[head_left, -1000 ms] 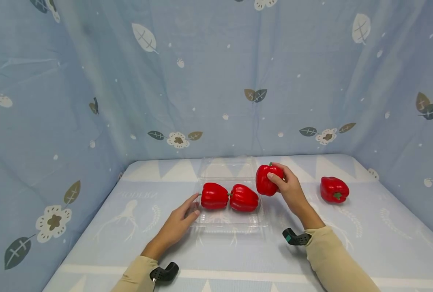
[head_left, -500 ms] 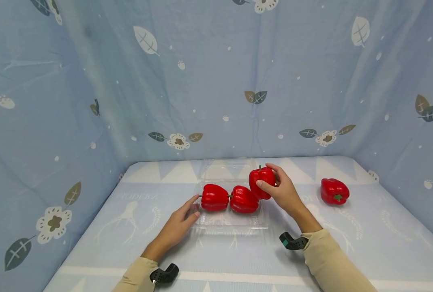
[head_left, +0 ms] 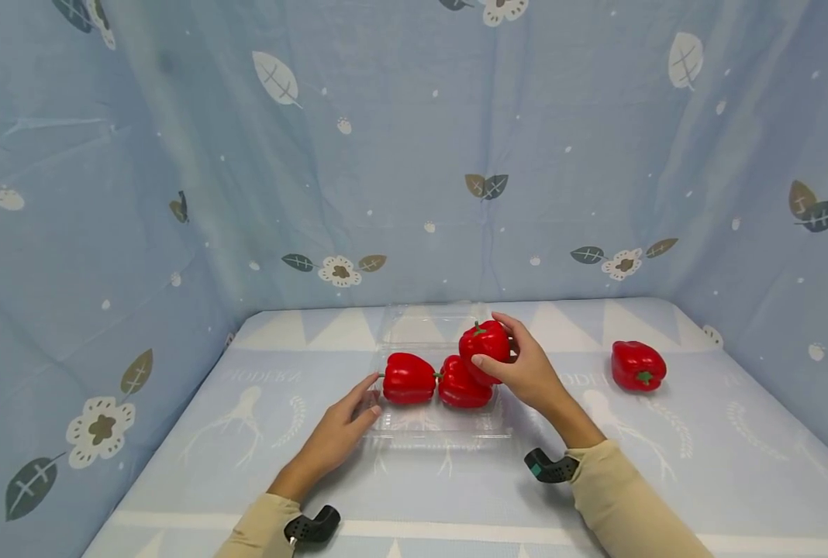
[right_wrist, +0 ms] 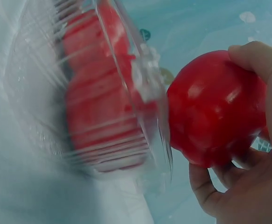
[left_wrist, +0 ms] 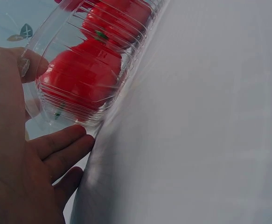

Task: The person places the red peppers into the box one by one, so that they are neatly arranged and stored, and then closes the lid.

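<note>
My right hand (head_left: 526, 364) grips a red bell pepper (head_left: 482, 346), thumb on the near side, stem up. It overlaps the right bell pepper (head_left: 461, 387) in the clear plastic clamshell container (head_left: 421, 422). Another bell pepper (head_left: 409, 380) lies on its side in the container's left half. At the container's left end is my left hand (head_left: 339, 428), its fingers extended and fairly straight. In the left wrist view the thumb (left_wrist: 35, 67) lies at the rim, with other fingertips close to the ridged wall. The right wrist view shows the held pepper (right_wrist: 215, 107) beside the container's side wall.
A loose red bell pepper (head_left: 638, 366) lies on the cloth-covered table (head_left: 260, 473) to the right. The container's open lid (head_left: 431, 322) lies flat behind its base. Patterned blue curtains (head_left: 386, 155) enclose the table at the back and sides.
My right hand has moved left with its bell pepper, from beside the container to over its right half. The left hand stays at the container's left end.
</note>
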The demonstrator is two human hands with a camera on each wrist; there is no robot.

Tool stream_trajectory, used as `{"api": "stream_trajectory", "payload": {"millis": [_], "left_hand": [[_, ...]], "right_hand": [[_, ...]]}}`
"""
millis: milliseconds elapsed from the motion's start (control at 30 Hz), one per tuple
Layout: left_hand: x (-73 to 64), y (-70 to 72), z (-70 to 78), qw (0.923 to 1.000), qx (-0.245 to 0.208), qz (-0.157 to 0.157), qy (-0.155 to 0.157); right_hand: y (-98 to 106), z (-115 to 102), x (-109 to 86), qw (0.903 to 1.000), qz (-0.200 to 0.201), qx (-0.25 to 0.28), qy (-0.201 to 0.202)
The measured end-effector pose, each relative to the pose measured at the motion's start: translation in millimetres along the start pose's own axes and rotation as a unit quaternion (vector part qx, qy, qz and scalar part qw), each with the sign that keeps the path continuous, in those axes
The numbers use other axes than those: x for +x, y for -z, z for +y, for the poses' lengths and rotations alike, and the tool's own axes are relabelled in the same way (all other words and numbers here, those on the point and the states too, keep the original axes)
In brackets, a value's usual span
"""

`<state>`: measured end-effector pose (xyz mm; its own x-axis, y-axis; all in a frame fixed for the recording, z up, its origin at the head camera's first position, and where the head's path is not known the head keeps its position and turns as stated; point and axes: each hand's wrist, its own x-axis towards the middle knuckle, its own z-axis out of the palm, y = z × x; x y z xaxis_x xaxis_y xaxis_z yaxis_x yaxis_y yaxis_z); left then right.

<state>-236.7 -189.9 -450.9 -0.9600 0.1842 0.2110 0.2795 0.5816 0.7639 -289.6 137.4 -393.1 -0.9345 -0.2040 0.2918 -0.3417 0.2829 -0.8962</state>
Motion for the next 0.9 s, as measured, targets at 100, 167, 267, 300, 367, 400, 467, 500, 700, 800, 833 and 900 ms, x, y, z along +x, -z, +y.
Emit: {"api": "stream_trajectory", "payload": {"millis": [100,167,267,300,367,400,467,500,700,800,833,900], "left_hand": [[-0.7,-0.1,-1.4,1.0,-0.002,0.001,-0.005],[-0.7,-0.3,-2.3,1.0,-0.006,0.001,-0.005],[-0.5,-0.2,-2.3,0.9999,-0.009,0.001,-0.008],[-0.3,-0.2,-2.0,0.9999,-0.01,0.001,-0.008],[0.3,0.1,-1.5,0.9999,-0.012,-0.001,-0.004],[0.5,0.2,-1.0,0.9999,-0.012,-0.002,-0.003],[0.8,0.4,-0.6,0.9999,-0.011,-0.003,-0.003],[0.8,0.5,-0.5,0.9999,-0.01,-0.002,-0.003],[0.0,1.4,-0.7,1.0,-0.006,-0.001,-0.004],[0.0,1.5,0.0,1.0,-0.008,-0.003,-0.005],[-0.1,1.5,0.5,0.9999,-0.009,-0.004,-0.005],[-0.1,1.2,0.7,0.9999,-0.011,-0.005,-0.003]], "right_hand": [[-3.7,-3.2,-1.3,1.0,-0.004,-0.009,0.001],[-5.6,-5.1,-1.9,0.9999,-0.009,-0.011,0.003],[-7.7,-6.9,-2.9,0.9998,-0.012,-0.014,0.007],[-8.2,-7.6,-3.4,0.9998,-0.013,-0.014,0.007],[-9.3,-8.4,-4.1,0.9998,-0.015,-0.012,0.007],[-9.9,-8.7,-4.5,0.9998,-0.016,-0.012,0.005],[-11.3,-9.9,-5.1,0.9997,-0.019,-0.013,0.001],[-12.2,-9.8,-5.1,0.9997,-0.021,-0.014,-0.001],[-16.6,-8.6,-5.3,0.9993,-0.029,-0.023,-0.003],[-17.9,-9.7,-6.2,0.9992,-0.032,-0.025,0.002],[-18.3,-10.2,-6.5,0.9991,-0.034,-0.024,0.004],[-19.3,-11.3,-7.6,0.999,-0.038,-0.022,0.007]]}}
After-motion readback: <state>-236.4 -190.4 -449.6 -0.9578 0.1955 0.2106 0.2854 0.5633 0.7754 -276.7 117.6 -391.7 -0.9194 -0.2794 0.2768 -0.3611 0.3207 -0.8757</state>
